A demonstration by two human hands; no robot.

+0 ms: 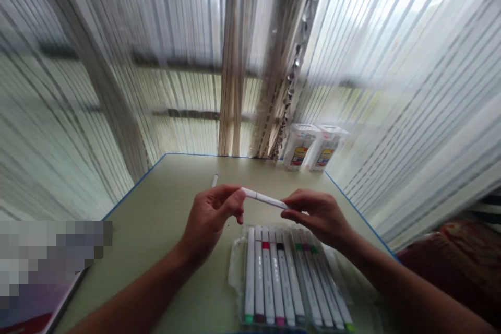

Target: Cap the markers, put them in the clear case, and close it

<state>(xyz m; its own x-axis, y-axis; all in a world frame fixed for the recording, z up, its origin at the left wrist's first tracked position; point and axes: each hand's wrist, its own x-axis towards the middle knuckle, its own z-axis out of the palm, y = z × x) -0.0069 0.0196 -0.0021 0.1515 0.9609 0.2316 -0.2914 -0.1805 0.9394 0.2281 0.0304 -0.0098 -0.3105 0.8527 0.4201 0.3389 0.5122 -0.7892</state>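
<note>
Marker (264,199): white, held nearly level above the table (164,203), between both hands.
Left hand (213,215): fingers curled, pinching its 9 o'clock end.
Right hand (318,215): palm down, pinching the 3 o'clock end.
Marker case (236,263): open, at 6 o'clock of the hands.

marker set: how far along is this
Done: one marker is out of the clear case. In hand: left hand and right hand hold it by its ends. A small white piece, perhaps a cap, lies on the table. Left: the other markers lie in the case, untouched.
</note>
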